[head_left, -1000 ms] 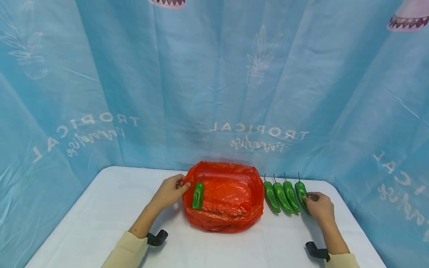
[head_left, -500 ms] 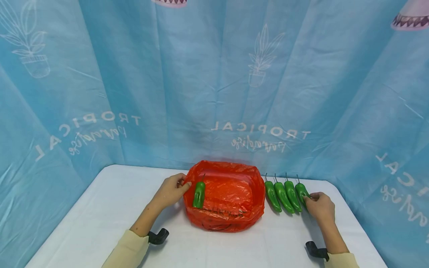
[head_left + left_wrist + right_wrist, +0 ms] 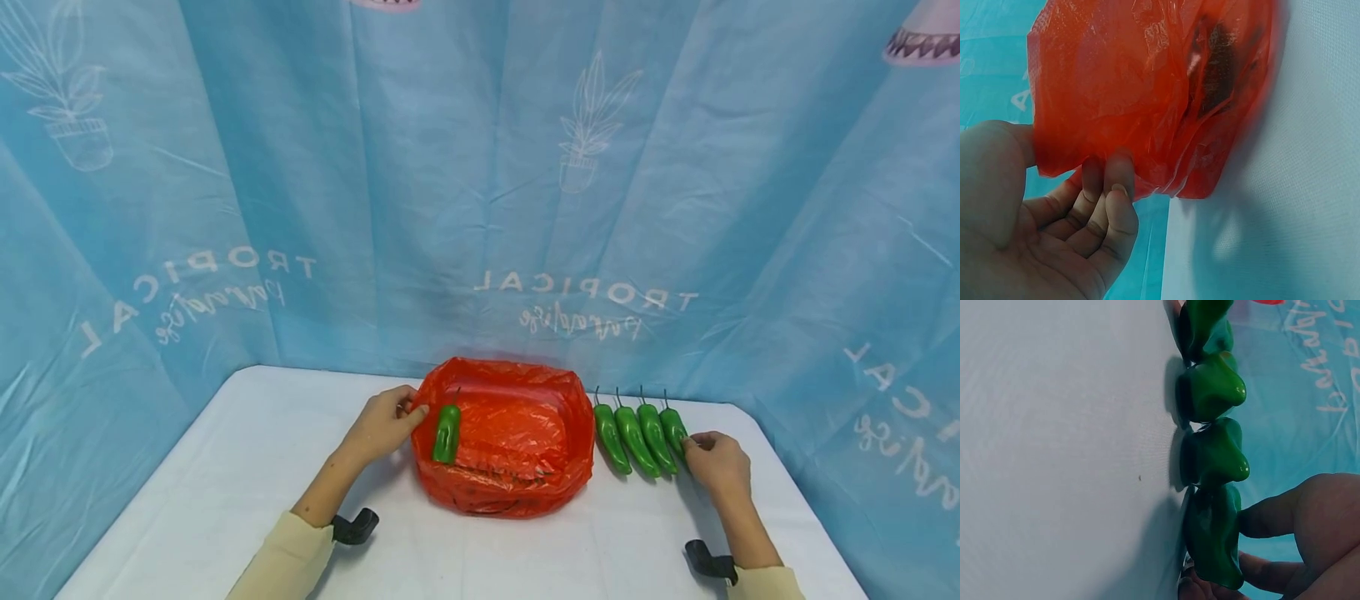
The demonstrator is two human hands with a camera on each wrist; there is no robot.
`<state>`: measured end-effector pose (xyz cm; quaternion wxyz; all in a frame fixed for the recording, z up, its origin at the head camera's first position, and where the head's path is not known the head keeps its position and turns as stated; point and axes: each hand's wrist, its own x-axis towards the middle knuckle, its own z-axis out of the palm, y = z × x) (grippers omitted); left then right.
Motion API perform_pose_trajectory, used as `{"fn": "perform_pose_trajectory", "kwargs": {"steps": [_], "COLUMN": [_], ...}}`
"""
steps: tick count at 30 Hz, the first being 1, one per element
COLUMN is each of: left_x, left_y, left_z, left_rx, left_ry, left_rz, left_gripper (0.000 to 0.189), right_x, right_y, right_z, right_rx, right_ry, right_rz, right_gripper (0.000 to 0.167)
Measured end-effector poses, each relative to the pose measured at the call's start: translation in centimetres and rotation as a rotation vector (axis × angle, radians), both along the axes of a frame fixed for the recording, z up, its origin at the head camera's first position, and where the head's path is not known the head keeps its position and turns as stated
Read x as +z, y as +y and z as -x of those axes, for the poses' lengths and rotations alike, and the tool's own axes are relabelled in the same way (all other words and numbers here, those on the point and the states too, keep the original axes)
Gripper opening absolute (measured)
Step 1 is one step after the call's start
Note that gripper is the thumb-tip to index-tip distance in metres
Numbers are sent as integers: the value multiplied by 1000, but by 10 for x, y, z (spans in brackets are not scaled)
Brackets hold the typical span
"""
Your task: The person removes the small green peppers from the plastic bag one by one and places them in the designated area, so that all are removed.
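Note:
In the head view, my left hand (image 3: 384, 423) pinches the left edge of an open red plastic bag (image 3: 583, 450) between thumb and fingers. The left wrist view shows the bag's film (image 3: 1104, 81) over some of those fingertips. A green pepper (image 3: 447, 433) lies inside the bag on its left side, stem toward the back. To the right of the bag, several green peppers (image 3: 628, 437) lie side by side in a row. My right hand (image 3: 718, 462) grips the lower end of the rightmost pepper (image 3: 1213, 537), thumb on top and fingertips partly hidden beneath it.
A white-covered table (image 3: 570, 558) bears everything. Behind and at both sides hangs a blue printed curtain (image 3: 420, 208). Black wrist mounts (image 3: 356, 527) sit on both forearms, close over the table.
My right hand has shifted the rightmost pepper slightly left, up against its neighbour in the row. The left hand keeps its hold on the bag's edge. The head view has shifted a little.

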<state>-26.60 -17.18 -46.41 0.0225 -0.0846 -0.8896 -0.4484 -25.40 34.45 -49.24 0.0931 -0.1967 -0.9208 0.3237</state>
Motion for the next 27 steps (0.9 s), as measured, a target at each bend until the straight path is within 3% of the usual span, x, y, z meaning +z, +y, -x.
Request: {"fn": "perform_pose_trajectory", "kwargs": {"steps": [16, 27], "left_x": [-2, -2], "left_y": [1, 0], "left_z": [1, 3], "left_rx": [27, 22], "left_ry": [-17, -12], "left_rz": [-2, 14], "left_gripper": [16, 15], "right_x": [13, 39], "right_y": [1, -25], "right_z": [-3, -10], "right_rx": [21, 59], "right_ry": [-22, 27], "right_rz": [-29, -33], "right_gripper": [52, 52]}}
